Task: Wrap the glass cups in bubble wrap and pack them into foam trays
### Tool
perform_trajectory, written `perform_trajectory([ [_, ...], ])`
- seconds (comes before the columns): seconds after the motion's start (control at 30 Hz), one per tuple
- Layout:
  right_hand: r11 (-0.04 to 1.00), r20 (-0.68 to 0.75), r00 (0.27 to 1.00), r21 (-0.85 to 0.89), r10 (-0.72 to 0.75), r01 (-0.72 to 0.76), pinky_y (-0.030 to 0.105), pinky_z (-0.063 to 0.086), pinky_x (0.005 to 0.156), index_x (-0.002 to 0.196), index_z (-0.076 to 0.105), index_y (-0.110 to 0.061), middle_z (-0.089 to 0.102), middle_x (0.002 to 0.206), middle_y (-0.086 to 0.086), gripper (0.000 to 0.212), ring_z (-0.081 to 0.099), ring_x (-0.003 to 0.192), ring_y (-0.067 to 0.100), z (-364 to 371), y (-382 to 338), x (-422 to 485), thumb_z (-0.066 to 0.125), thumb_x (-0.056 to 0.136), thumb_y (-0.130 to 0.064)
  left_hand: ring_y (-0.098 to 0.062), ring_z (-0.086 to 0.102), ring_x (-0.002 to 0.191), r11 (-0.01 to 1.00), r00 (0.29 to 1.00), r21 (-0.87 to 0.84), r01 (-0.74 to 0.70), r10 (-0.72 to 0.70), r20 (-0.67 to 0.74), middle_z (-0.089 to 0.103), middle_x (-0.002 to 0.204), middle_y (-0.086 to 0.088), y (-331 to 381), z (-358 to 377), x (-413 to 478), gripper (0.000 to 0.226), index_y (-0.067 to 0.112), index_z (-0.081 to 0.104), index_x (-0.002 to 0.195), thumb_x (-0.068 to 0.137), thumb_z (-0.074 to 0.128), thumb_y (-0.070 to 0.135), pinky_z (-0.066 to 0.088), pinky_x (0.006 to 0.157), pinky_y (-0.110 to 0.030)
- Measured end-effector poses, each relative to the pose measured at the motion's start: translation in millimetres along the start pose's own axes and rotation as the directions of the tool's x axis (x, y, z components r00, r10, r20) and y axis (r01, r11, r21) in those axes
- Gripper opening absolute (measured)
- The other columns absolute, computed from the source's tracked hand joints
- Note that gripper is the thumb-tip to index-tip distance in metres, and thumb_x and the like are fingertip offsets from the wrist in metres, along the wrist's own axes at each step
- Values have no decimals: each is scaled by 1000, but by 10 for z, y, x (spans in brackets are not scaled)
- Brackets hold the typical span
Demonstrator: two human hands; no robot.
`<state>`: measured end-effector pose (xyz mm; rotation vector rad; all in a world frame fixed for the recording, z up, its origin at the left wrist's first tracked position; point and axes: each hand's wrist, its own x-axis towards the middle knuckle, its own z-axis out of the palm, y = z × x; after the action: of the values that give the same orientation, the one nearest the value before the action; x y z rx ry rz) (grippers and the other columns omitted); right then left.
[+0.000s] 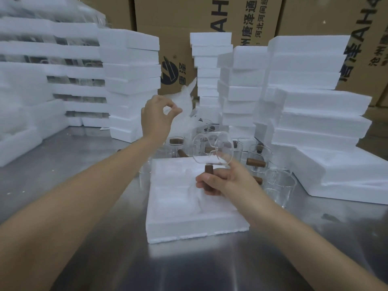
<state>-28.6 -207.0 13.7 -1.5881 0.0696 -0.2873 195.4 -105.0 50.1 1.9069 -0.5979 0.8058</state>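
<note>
My right hand (222, 181) grips the brown wooden handle of a clear glass cup (212, 150), held tilted above the white foam tray (168, 229) lying on the steel table. My left hand (157, 116) is raised farther back and pinches a thin white sheet of wrap (184, 97) between thumb and forefinger, lifting it off a heap. The tray has moulded hollows, and what lies in them is hard to tell. Several more glass cups with wooden handles (279, 183) stand behind and to the right of the tray.
Tall stacks of foam trays (132, 80) stand at the left, centre back and right (321, 114). Brown cardboard boxes (189, 15) form the back wall. Bare steel table (94, 259) shows in front and to the left.
</note>
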Motion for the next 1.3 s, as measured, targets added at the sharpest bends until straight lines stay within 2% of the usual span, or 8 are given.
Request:
perform_trajectory([
  [0.13,996,-51,999,84,17,-12,23,56,67,122,40,-29,70,101,14,50,73,81,22,10,-27,-21,66,88,-3,-25,63,99,947,954,122,-297,290,73,72,102,-2,109,-181,-263,11,10,72,94,90,62,8,40,95,-40],
  [0.33,984,-99,995,179,-5,22,24,52,52,137,6,-47,67,94,11,86,69,61,23,9,-54,-14,57,91,3,-26,64,80,612,639,288,-736,488,595,72,95,0,173,-337,-657,26,10,73,86,82,48,6,37,89,-36],
  [0.53,889,-33,997,456,76,-52,22,37,43,121,33,-28,68,84,10,49,48,47,14,-109,-104,-21,45,86,5,-30,58,100,790,845,411,-455,237,480,44,141,-4,201,-283,-681,52,13,56,131,80,58,5,45,73,-34],
  [0.63,879,28,991,460,129,-127,18,30,40,108,43,-25,64,79,5,30,38,43,10,-146,-121,-24,63,88,-15,-26,41,120,630,833,612,-478,104,543,48,134,-2,196,-227,-616,67,16,38,143,79,55,0,34,89,-33],
  [0.77,913,44,993,390,114,-122,16,22,38,87,55,-27,57,71,2,26,28,37,7,-168,-163,-29,72,76,-43,-20,48,100,319,823,765,-560,105,559,51,82,4,250,-283,-589,33,20,62,99,77,58,-4,25,79,-29],
  [0.93,843,-38,988,526,153,-110,20,41,43,96,65,-15,57,82,7,36,64,64,18,-169,-231,-46,75,75,-43,-23,36,125,661,747,610,-436,-112,655,50,133,3,74,-340,-490,30,30,59,126,97,52,31,22,92,-34],
  [1.07,859,-49,995,509,92,-54,22,48,50,98,59,-15,67,68,7,23,73,81,28,-146,-244,-59,64,88,-35,-30,38,119,766,649,543,-345,-224,727,50,126,6,-65,-404,-424,47,38,53,130,89,51,61,24,88,-34],
  [1.3,865,-98,991,500,89,-28,20,53,52,104,65,-8,67,100,16,32,72,82,33,-169,-273,-40,66,80,-30,-17,59,90,812,752,398,-426,73,656,67,94,9,146,-513,-434,12,23,71,92,93,60,22,23,75,-27],
])
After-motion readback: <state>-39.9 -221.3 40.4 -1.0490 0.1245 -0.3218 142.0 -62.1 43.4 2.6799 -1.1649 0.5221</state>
